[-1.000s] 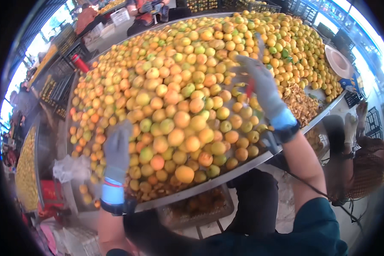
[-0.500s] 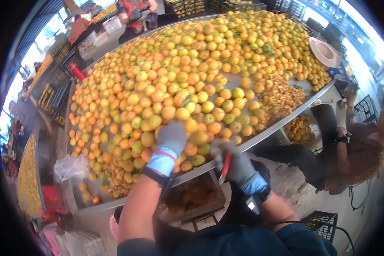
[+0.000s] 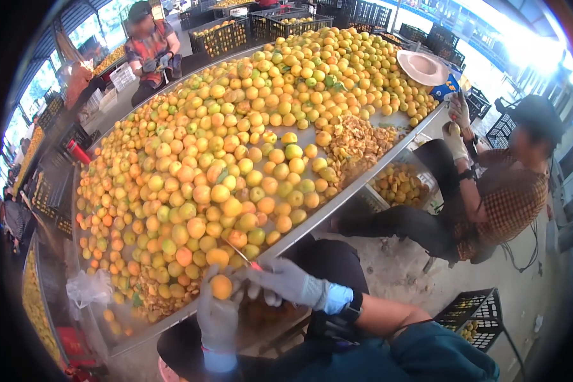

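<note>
My left hand [image 3: 218, 323], in a grey glove, is closed round a round yellow-orange fruit [image 3: 221, 287] that looks like an apricot, close to the metal table's front rim. Beside it, my gloved right hand [image 3: 294, 284] grips a small knife [image 3: 255, 266] with a red handle. The thin blade points up and away to the left, above the fruit in my left hand and apart from it. Beyond both hands, a broad heap of similar fruit [image 3: 191, 184] covers the table.
Fruit scraps [image 3: 358, 145] lie piled at the table's right side; a hat [image 3: 422, 67] rests farther back. At the right sits a co-worker [image 3: 506, 191] with a fruit in hand. Another person [image 3: 151, 48] sits at the far left. A black crate [image 3: 471, 315] stands at lower right.
My left hand has drawn back from the heap toward me and now holds a fruit. My right hand has moved left, its knife now pointing away. The view has shifted rightward.
</note>
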Available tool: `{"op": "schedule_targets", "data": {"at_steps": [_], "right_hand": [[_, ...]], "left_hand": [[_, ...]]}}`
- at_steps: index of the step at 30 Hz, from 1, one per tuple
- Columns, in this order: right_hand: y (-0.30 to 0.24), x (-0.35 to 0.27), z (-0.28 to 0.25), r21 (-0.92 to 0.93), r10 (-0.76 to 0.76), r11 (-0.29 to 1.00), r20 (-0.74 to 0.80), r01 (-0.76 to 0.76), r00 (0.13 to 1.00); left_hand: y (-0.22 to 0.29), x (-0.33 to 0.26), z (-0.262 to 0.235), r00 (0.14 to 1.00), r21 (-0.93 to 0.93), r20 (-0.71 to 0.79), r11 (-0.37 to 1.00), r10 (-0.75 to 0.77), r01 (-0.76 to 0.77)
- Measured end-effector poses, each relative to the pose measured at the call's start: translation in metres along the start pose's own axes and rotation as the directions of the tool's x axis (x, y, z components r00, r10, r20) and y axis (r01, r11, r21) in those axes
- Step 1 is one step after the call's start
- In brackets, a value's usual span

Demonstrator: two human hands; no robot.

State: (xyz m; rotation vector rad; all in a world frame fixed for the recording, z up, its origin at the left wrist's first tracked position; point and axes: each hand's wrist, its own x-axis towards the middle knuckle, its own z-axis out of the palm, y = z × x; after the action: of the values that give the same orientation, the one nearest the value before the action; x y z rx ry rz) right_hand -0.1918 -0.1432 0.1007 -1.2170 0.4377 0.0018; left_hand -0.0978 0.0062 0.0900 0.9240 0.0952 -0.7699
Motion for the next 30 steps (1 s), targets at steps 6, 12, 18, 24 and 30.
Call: {"op": "schedule_targets", "data": {"at_steps": [6,12,18,24,30], "right_hand": [[0.018,-0.012,0.009,-0.012,-0.134,0.991,-0.030,0.134,0.991],[0.041,-0.033,0.059,0.008,-0.190,0.981,0.182,0.191,0.965],[0.037,-0.026,0.080,-0.003,-0.027,1.000,0.180,0.028,0.983],[0.033,-0.028,0.079,-0.041,-0.032,0.998,0.146,0.039,0.989],[0.027,-0.031,0.077,-0.034,-0.013,0.999,0.153,0.019,0.988]], "left_hand": [[0.018,-0.002,-0.033,0.972,-0.182,0.236,0.983,0.010,0.034],[0.016,-0.027,-0.042,0.950,-0.044,0.234,0.979,0.205,-0.201],[0.024,-0.043,-0.026,0.978,-0.274,0.138,0.955,0.157,-0.115],[0.028,-0.034,-0.069,0.914,0.344,0.332,0.872,0.233,-0.347],[0.036,-0.030,-0.048,0.991,-0.548,0.116,0.836,0.062,0.012]]}}
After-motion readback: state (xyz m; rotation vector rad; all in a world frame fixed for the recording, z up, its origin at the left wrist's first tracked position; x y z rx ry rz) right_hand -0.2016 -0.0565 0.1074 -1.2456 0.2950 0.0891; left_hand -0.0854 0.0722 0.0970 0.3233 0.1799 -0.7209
